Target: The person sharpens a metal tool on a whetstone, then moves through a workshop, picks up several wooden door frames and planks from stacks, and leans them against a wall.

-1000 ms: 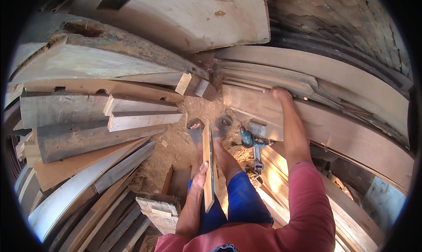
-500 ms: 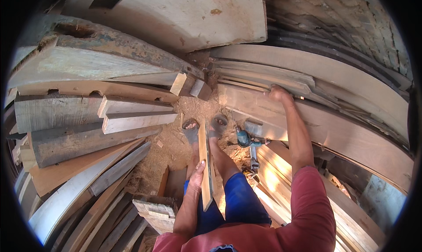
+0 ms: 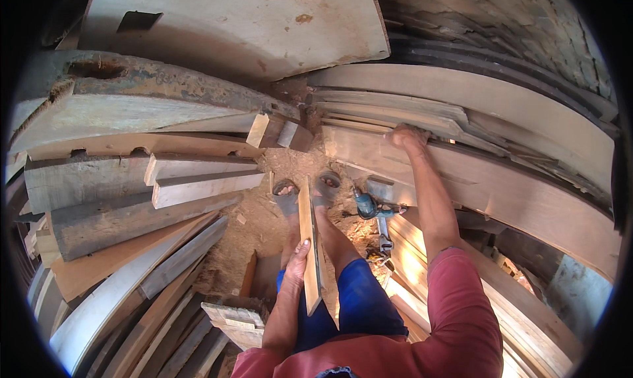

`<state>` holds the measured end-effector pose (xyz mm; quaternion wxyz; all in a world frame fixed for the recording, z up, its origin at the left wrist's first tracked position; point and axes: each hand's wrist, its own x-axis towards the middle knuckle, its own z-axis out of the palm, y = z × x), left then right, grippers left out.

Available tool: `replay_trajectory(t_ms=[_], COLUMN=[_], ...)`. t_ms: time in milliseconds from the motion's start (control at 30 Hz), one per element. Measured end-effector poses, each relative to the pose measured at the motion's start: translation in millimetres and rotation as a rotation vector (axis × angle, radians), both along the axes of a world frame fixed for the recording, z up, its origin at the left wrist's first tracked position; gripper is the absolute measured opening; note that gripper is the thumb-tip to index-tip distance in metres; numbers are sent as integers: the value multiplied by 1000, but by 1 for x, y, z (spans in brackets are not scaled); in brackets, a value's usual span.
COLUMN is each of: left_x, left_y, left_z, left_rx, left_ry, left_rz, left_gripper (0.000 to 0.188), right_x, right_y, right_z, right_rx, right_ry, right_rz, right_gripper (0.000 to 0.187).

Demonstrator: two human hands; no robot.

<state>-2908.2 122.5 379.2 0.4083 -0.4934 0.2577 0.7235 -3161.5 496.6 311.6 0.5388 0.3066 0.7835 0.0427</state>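
My left hand [image 3: 298, 262] is closed around a narrow wooden strip [image 3: 308, 223]. The strip has a dark edge and points away from me between my legs, above the feet. To the right, my right hand [image 3: 407, 138] is curled over the upper edge of a wide brown plank [image 3: 461, 177] standing on its side. Its fingertips are partly hidden, next to several thin boards [image 3: 395, 111] stacked behind the plank. A teal power drill [image 3: 367, 205] lies on the near side of the wide plank, below my right forearm.
Thick timbers and boards [image 3: 99, 223] fan out at the left. Two short blocks [image 3: 280, 132] sit beyond my feet. A large pale panel [image 3: 231, 28] leans at the back. Long sunlit planks [image 3: 409, 252] lie at the right, and sawdust [image 3: 244, 236] covers the floor.
The view has shifted slightly. My right hand has turned a little on the plank's edge and its forearm sits further left. The left hand still holds the strip in nearly the same place.
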Motion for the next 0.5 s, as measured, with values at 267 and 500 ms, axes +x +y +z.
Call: replay_trajectory(t_ms=[267,500], left_x=[29,25], left_y=[-12,-7], left_z=[-26,-23], left_rx=[32,15], left_ry=[-29,-46], left_rz=[18,-8], left_gripper=[31,35], right_x=[4,32], right_y=[-16,-29], right_z=[10,-10], right_rx=[-155,-62], right_ry=[200,375], right_rz=[7,342], right_gripper=[51,40])
